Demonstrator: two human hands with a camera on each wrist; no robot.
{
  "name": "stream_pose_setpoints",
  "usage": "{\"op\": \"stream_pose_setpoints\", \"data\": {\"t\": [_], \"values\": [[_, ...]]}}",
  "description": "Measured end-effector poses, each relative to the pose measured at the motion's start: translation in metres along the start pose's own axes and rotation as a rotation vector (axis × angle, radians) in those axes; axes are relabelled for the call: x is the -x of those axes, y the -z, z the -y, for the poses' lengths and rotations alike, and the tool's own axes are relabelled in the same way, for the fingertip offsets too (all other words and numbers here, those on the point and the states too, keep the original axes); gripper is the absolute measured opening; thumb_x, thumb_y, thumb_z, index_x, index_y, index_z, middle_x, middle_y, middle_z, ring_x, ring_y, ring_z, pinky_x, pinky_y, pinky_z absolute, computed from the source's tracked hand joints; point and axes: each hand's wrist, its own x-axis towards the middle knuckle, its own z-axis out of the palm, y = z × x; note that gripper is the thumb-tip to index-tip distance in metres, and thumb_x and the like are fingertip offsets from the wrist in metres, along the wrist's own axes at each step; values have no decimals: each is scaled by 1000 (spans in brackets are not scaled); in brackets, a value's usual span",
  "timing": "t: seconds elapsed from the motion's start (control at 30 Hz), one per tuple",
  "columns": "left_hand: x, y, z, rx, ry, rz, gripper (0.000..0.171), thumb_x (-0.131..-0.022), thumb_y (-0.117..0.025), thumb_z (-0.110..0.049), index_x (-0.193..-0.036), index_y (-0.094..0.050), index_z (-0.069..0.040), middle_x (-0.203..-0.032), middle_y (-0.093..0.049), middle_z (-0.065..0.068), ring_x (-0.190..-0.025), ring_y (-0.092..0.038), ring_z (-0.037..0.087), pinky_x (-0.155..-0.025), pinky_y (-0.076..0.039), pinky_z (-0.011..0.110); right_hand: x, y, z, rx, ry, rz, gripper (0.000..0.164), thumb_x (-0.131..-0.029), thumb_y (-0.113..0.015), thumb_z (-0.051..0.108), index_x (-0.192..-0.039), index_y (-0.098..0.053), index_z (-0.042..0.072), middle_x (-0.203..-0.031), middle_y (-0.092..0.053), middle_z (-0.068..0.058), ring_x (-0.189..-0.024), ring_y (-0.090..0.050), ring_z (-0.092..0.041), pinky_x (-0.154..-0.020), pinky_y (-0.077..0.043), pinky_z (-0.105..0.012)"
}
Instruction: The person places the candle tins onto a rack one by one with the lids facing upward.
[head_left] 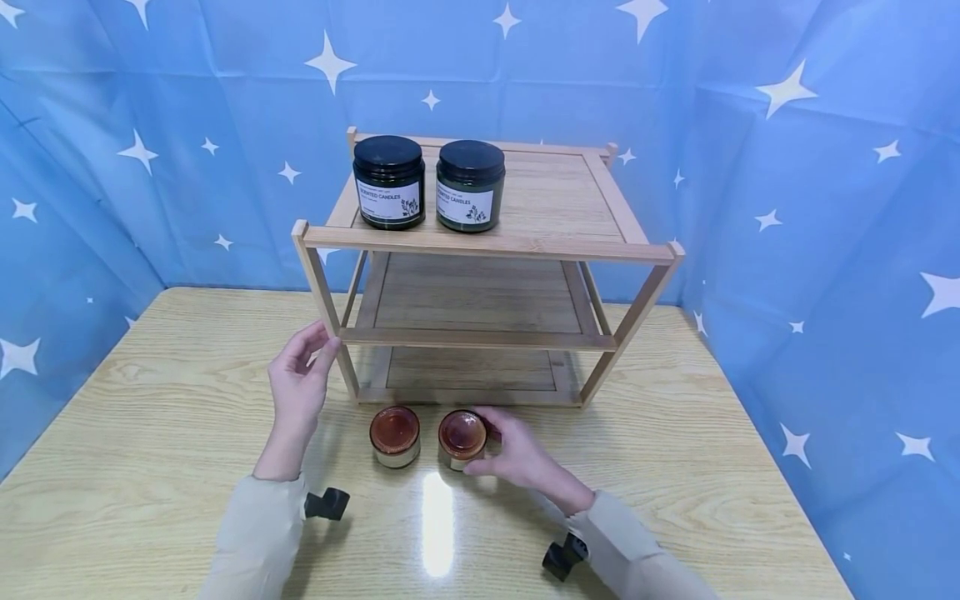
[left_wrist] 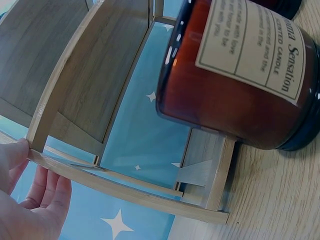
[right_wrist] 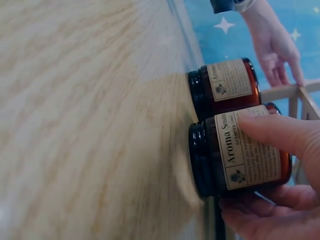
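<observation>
Sleeves [head_left: 255, 533] nearest the head camera, one bare hand past each cuff. Left hand [head_left: 300, 379] pinches the front-left post [head_left: 316, 279] of the wooden rack [head_left: 480, 244], by the middle rail [head_left: 480, 337]. Right hand [head_left: 517, 454] grips the right amber jar [head_left: 459, 437] between thumb and fingers. That jar is on the table [head_left: 675, 467], just in front of the rack, bottom up, lid down. Left amber jar [head_left: 395, 436]: same pose, beside it, not touching.

Risks:
- Right hand has smooth glass, not the lid. Loose lid could get left behind on a lift; a slipping thumb could drop the jar.
- Swinging left could clip the left amber jar.
- A tug on the post could rock the rack. Left dark jar [head_left: 388, 183] and right dark jar [head_left: 470, 187] sit near the front of the top shelf [head_left: 562, 196], so they'd likely slide or tip first.

Views: only head shows the dark jars; of the amber ones it gives mostly bottoms. Right wrist shows the black lid [right_wrist: 202, 160] against the wood and the thumb across the label [right_wrist: 250, 160]. Left wrist shows thumb and fingertips [left_wrist: 62, 187] on opposite sides of the post; head part-hides that. Lid tightness: can't tell.
</observation>
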Motion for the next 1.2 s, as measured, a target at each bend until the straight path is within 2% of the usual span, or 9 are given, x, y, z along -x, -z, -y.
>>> {"op": "stream_pose_setpoints", "data": {"t": [0.23,0.47,0.63,0.77,0.87,1.2], "values": [[0,0,0,-10,1,-2,21,-89,-59,12,-108,-67,6,-89,-66,-10,-90,-63,6,-85,-51,16,0,-2,-5,24,42,-37,73,-62,-90,11,-123,-56,-8,-116,-63,-18,-107,-59,-35,-95,-48,-48],[1,0,0,-35,23,-3,21,-89,-60,11,-110,-65,9,-90,-66,-11,-91,-62,6,-86,-51,17,1,-4,-6,25,43,-66,72,-60,-91,13,-120,-57,-5,-112,-65,-15,-102,-61,-31,-92,-51,-46],[1,0,0,-28,28,-6,22,-89,-60,12,-110,-66,8,-89,-66,-11,-91,-62,6,-86,-51,17,4,-2,-4,-51,55,-88,70,-60,-90,8,-119,-56,-5,-111,-64,-15,-100,-62,-30,-89,-53,-37],[1,0,0,-20,24,-8,22,-89,-60,12,-109,-66,7,-89,-66,-11,-90,-62,5,-85,-51,16,4,5,2,-160,87,-105,66,-61,-88,0,-117,-55,-7,-110,-65,-18,-100,-63,-32,-90,-53,-32],[1,0,0,-10,14,-7,22,-89,-59,13,-108,-67,6,-88,-66,-10,-90,-62,6,-85,-51,16,4,14,9,-188,120,-119,62,-62,-87,-3,-115,-55,-7,-107,-66,-19,-98,-64,-32,-89,-54,-32],[0,0,0,-6,4,-2,23,-89,-59,13,-108,-68,5,-89,-66,-10,-90,-63,5,-85,-51,16,10,38,32,-170,161,-191,61,-61,-87,-3,-113,-55,-5,-102,-68,-13,-94,-65,-23,-85,-56,-32]]}}
